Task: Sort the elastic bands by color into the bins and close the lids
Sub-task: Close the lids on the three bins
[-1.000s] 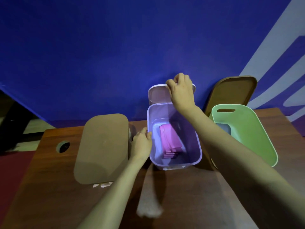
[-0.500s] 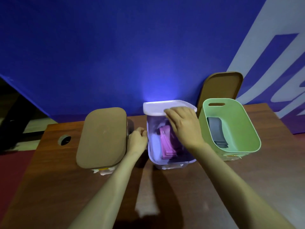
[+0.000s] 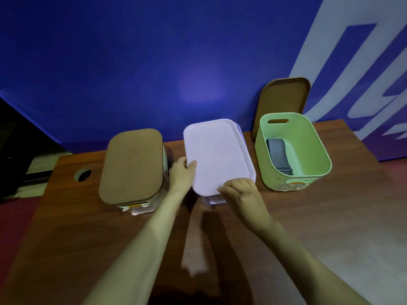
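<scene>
Blue wall point(image 3: 132, 62) with pale stripes stands behind a brown wooden table point(image 3: 330, 216), and we look down on it over our own forearms. We count three bins in a row, three lids, two hands and one round hole point(image 3: 83, 175) in the tabletop at 9 o'clock of the row.

We take the lilac lid point(image 3: 218, 153) as the clock's centre. It lies flat on the middle bin point(image 3: 211, 200), whose clear front shows just under it at 6 o'clock. At 9 o'clock sits the left bin point(image 3: 164, 159), covered by a brown lid point(image 3: 132, 166) lying flat on it. At 3 o'clock sits the green bin point(image 3: 308, 150), open, with one stack of grey bands point(image 3: 278, 155) inside against its left wall; we cannot count the bands singly. At 12 o'clock of the green bin, just behind it, a second brown lid point(image 3: 284, 97) stands tilted against the wall.

Our two hands are apart, each on the lilac lid. Our left hand point(image 3: 181, 177) holds its edge at 8 o'clock, thumb on top, the other fingers hidden down the side. Our right hand point(image 3: 241, 195) is at 5 o'clock, fingers curled over the near rim, thumb lying along it. From the right hand, the grey bands lie at 2 o'clock, near but untouched
</scene>
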`<state>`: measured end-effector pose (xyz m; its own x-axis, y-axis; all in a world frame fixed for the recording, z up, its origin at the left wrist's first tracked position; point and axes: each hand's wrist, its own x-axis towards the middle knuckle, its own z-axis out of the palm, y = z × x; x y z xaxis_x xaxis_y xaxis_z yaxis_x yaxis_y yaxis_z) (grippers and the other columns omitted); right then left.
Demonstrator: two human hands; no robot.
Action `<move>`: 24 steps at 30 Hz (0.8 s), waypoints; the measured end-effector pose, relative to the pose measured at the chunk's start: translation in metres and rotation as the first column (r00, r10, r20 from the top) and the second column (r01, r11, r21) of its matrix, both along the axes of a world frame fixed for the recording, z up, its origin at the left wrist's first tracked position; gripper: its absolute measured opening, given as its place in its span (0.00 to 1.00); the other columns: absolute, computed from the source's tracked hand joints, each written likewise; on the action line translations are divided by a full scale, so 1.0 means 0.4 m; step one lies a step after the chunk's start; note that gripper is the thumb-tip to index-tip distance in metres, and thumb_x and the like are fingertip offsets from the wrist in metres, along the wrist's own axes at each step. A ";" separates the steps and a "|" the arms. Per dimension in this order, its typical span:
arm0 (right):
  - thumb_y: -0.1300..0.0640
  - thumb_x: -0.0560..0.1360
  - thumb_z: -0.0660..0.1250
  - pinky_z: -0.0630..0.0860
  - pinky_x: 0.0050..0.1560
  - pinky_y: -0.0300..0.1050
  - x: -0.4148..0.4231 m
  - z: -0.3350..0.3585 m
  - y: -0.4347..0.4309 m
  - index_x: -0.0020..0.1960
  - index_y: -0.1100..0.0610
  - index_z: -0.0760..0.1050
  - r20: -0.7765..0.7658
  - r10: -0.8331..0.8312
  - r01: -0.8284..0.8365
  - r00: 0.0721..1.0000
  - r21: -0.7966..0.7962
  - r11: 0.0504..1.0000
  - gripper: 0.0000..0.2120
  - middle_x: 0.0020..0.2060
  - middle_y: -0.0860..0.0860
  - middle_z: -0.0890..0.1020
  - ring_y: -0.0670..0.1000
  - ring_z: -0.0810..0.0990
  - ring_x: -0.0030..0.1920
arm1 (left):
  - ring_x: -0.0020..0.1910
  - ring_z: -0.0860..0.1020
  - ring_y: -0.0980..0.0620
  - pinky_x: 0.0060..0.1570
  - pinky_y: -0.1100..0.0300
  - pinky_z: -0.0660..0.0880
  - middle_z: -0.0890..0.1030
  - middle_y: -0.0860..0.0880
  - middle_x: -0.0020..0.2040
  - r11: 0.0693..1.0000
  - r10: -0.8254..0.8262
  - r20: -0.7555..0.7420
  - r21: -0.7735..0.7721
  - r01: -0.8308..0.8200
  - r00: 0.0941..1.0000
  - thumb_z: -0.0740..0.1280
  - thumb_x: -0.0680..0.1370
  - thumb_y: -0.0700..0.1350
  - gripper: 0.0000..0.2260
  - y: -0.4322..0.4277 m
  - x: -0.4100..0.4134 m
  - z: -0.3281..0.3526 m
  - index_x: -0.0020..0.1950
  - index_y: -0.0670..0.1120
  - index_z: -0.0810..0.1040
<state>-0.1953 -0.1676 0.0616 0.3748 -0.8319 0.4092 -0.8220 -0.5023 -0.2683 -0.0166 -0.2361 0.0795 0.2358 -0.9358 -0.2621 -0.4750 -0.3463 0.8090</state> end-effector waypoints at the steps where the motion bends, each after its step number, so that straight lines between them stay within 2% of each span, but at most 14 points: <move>1: 0.53 0.72 0.62 0.65 0.42 0.45 -0.001 -0.002 0.001 0.44 0.55 0.79 0.014 0.006 -0.006 1.000 0.013 1.000 0.09 0.39 0.50 0.80 0.56 0.78 0.38 | 0.54 0.78 0.43 0.57 0.47 0.75 0.82 0.44 0.55 1.000 -0.007 0.003 -0.009 0.007 1.000 0.61 0.71 0.55 0.21 0.004 0.001 -0.004 0.59 0.45 0.77; 4: 0.54 0.75 0.62 0.70 0.46 0.46 -0.007 0.009 -0.014 0.47 0.57 0.79 0.156 -0.061 0.053 0.986 0.051 0.997 0.09 0.43 0.52 0.80 0.56 0.78 0.45 | 0.55 0.77 0.42 0.59 0.47 0.74 0.80 0.43 0.56 0.999 -0.033 0.039 -0.028 0.034 0.999 0.59 0.71 0.57 0.23 0.008 0.001 -0.008 0.61 0.49 0.77; 7: 0.52 0.76 0.59 0.70 0.61 0.49 -0.020 0.023 -0.046 0.58 0.60 0.76 0.312 -0.285 0.219 0.906 0.230 0.948 0.16 0.56 0.56 0.77 0.56 0.74 0.58 | 0.56 0.74 0.40 0.59 0.52 0.71 0.76 0.39 0.57 0.998 -0.053 0.094 -0.037 0.056 0.994 0.60 0.78 0.52 0.18 0.013 -0.013 0.009 0.66 0.48 0.74; 9: 0.52 0.75 0.57 0.63 0.68 0.49 -0.026 0.026 -0.061 0.66 0.62 0.70 0.288 -0.387 0.268 0.876 0.378 0.886 0.23 0.65 0.58 0.71 0.57 0.68 0.67 | 0.58 0.73 0.39 0.57 0.54 0.67 0.74 0.38 0.58 0.998 -0.054 0.130 -0.030 0.058 0.990 0.58 0.80 0.50 0.17 0.007 -0.018 0.007 0.67 0.48 0.72; 11: 0.52 0.74 0.56 0.59 0.71 0.50 -0.034 0.020 -0.069 0.70 0.62 0.65 0.216 -0.416 0.312 0.883 0.393 0.865 0.26 0.70 0.60 0.66 0.58 0.63 0.71 | 0.58 0.73 0.39 0.57 0.55 0.67 0.73 0.38 0.58 0.998 -0.053 0.130 -0.035 0.058 0.990 0.58 0.80 0.50 0.17 0.001 -0.022 0.002 0.67 0.48 0.72; 14: 0.53 0.77 0.57 0.56 0.72 0.47 -0.034 0.018 -0.068 0.72 0.61 0.60 0.241 -0.450 0.305 0.860 0.465 0.831 0.26 0.74 0.59 0.60 0.57 0.59 0.74 | 0.58 0.73 0.39 0.57 0.54 0.67 0.73 0.38 0.58 0.996 -0.066 0.150 -0.042 0.073 0.986 0.58 0.80 0.49 0.17 -0.002 -0.018 -0.004 0.67 0.47 0.72; 16: 0.57 0.78 0.58 0.55 0.72 0.43 -0.025 0.010 -0.058 0.72 0.63 0.60 0.262 -0.477 0.308 0.839 0.494 0.813 0.25 0.74 0.59 0.58 0.56 0.58 0.74 | 0.58 0.73 0.39 0.57 0.54 0.68 0.73 0.39 0.59 0.996 -0.071 0.155 -0.048 0.080 0.985 0.57 0.81 0.49 0.17 -0.005 -0.015 -0.008 0.67 0.46 0.72; 20: 0.65 0.76 0.57 0.55 0.69 0.40 -0.017 -0.001 -0.032 0.68 0.70 0.63 0.312 -0.476 0.342 0.822 0.396 0.852 0.21 0.70 0.65 0.65 0.63 0.63 0.71 | 0.58 0.73 0.39 0.54 0.54 0.67 0.72 0.39 0.60 0.996 -0.064 0.160 -0.049 0.073 0.985 0.57 0.81 0.48 0.17 -0.006 -0.018 -0.009 0.67 0.44 0.71; 22: 0.68 0.77 0.57 0.52 0.66 0.31 -0.022 0.004 -0.028 0.69 0.68 0.63 0.357 -0.480 0.322 0.802 0.418 0.849 0.21 0.70 0.62 0.65 0.59 0.63 0.71 | 0.58 0.73 0.39 0.54 0.55 0.66 0.72 0.39 0.60 0.995 -0.058 0.152 -0.073 0.070 0.987 0.58 0.80 0.47 0.17 -0.001 -0.019 -0.010 0.68 0.44 0.69; 24: 0.68 0.76 0.59 0.52 0.64 0.28 -0.027 0.000 -0.027 0.69 0.66 0.64 0.395 -0.485 0.315 0.780 0.421 0.851 0.21 0.71 0.60 0.64 0.56 0.64 0.71 | 0.58 0.72 0.40 0.56 0.55 0.66 0.71 0.39 0.60 0.992 -0.062 0.151 -0.099 0.078 0.987 0.58 0.80 0.47 0.17 0.007 -0.019 -0.011 0.69 0.46 0.68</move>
